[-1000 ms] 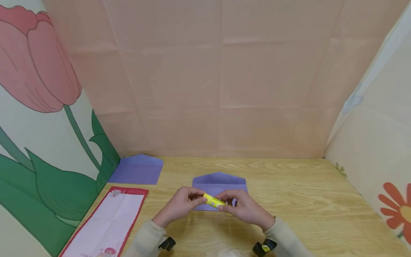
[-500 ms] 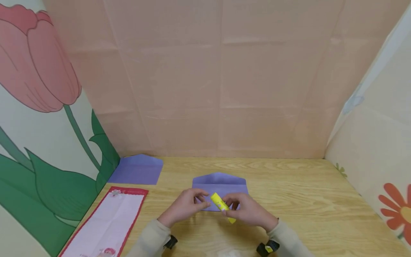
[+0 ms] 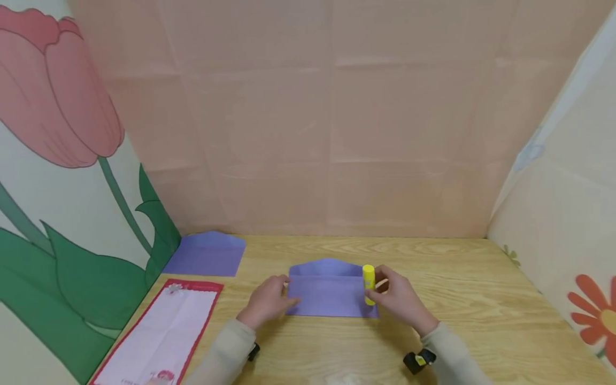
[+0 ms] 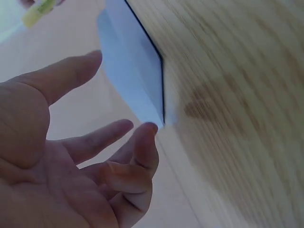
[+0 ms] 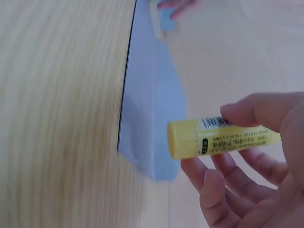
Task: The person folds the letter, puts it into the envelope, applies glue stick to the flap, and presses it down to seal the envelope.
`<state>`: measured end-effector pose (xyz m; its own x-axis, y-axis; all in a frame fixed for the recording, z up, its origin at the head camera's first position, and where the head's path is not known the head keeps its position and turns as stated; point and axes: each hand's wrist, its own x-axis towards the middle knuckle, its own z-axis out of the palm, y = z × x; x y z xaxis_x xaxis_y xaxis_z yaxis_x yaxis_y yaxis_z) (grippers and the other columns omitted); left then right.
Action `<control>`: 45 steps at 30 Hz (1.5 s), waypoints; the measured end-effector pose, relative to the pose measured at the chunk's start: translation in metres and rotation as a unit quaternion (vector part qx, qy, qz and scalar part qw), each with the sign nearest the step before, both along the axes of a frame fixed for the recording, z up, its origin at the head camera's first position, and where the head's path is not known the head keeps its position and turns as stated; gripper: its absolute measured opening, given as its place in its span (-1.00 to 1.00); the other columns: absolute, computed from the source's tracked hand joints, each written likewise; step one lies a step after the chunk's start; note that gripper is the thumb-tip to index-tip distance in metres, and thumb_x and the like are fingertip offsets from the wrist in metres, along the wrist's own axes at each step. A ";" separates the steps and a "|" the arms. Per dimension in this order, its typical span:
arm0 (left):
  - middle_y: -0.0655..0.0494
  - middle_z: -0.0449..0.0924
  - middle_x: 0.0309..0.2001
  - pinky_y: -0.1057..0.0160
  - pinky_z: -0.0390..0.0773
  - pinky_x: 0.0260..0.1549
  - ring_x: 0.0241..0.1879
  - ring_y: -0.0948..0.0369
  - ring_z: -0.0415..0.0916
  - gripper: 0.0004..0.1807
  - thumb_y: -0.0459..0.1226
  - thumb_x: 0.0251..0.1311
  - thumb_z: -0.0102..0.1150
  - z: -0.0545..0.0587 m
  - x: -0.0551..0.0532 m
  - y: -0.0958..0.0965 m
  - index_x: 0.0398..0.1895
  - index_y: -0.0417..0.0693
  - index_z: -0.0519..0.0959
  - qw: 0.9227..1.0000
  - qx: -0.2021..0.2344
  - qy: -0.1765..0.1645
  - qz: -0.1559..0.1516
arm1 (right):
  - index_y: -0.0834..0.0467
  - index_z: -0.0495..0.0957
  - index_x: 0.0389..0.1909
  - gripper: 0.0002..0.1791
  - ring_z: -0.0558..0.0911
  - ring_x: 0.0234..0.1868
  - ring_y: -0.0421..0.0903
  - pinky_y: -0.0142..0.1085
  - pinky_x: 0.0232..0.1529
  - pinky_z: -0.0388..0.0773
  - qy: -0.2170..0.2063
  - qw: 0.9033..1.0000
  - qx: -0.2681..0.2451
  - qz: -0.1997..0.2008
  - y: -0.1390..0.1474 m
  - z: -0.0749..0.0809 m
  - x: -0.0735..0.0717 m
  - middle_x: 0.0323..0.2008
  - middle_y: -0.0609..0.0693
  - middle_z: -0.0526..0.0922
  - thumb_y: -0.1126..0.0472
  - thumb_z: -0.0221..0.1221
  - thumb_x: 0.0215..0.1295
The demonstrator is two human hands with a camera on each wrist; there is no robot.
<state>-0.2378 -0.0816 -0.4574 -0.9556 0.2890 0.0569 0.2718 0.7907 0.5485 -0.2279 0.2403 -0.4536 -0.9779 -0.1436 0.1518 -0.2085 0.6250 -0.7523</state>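
Observation:
A yellow glue stick (image 3: 369, 283) stands roughly upright in my right hand (image 3: 398, 298), pinched between thumb and fingers over the right end of a purple envelope (image 3: 327, 298). Printed text and a barcode show on the glue stick (image 5: 209, 137) in the right wrist view. The envelope lies on the table with its flap raised toward the far side. My left hand (image 3: 268, 302) is at the envelope's left edge, thumb and fingers spread apart around that side. In the left wrist view the fingertips (image 4: 149, 128) come right to the envelope's corner, with nothing held.
Another purple envelope (image 3: 207, 261) lies at the back left of the wooden table (image 3: 457, 299). In front of it is a sheet of white paper with a red border (image 3: 159, 331). A pinkish sheet (image 3: 332, 133) covers the back wall, and flower-printed panels stand at both sides.
The hands have parted. My left hand let go of the glue stick and went left to the envelope's edge; my right hand carried the stick rightward and turned it upright.

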 end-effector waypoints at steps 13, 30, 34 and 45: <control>-0.18 0.43 0.19 -0.13 0.54 -0.03 0.09 -0.12 0.38 -0.03 -0.04 -0.12 0.61 -0.005 -0.018 0.001 0.35 -0.26 0.38 0.999 -0.035 0.002 -0.001 | 0.31 0.45 0.01 -0.56 0.66 -0.22 0.06 -0.19 -0.30 0.63 0.023 0.993 0.054 -0.099 0.043 -0.012 -0.014 -0.14 0.25 0.64 0.20 0.36 0.21; -0.13 0.31 0.41 -0.04 0.43 0.19 0.20 -0.05 0.28 0.18 -0.07 -0.18 0.65 -0.006 -0.030 0.007 0.51 -0.21 0.18 0.997 -0.067 -0.004 -0.038 | 0.37 0.40 0.08 -0.48 0.66 -0.19 0.15 -0.13 -0.31 0.63 0.011 0.990 0.074 -0.116 0.058 -0.017 -0.020 -0.07 0.39 0.61 0.18 0.34 0.24; -0.09 0.27 0.44 -0.03 0.40 0.23 0.21 -0.03 0.25 0.20 -0.10 -0.17 0.66 -0.007 -0.032 0.007 0.54 -0.17 0.14 0.997 -0.059 -0.015 -0.045 | 0.37 0.39 0.08 -0.49 0.67 -0.20 0.16 -0.11 -0.30 0.64 0.015 0.990 0.078 -0.118 0.060 -0.017 -0.022 -0.07 0.40 0.61 0.19 0.34 0.24; -0.09 0.28 0.43 -0.03 0.40 0.23 0.16 -0.01 0.23 0.23 -0.16 -0.20 0.67 -0.007 -0.038 0.007 0.56 -0.12 0.11 0.996 -0.045 -0.033 -0.065 | 0.42 0.32 0.17 -0.39 0.67 -0.23 0.14 -0.15 -0.35 0.62 -0.001 0.990 0.084 -0.112 0.060 -0.015 -0.019 -0.07 0.41 0.60 0.17 0.32 0.26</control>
<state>-0.2761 -0.0746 -0.4643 -0.9107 0.4114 -0.0363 0.3409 0.7984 0.4963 -0.2468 0.2999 -0.4682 -0.9883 0.0543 0.1424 -0.0489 0.7721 -0.6336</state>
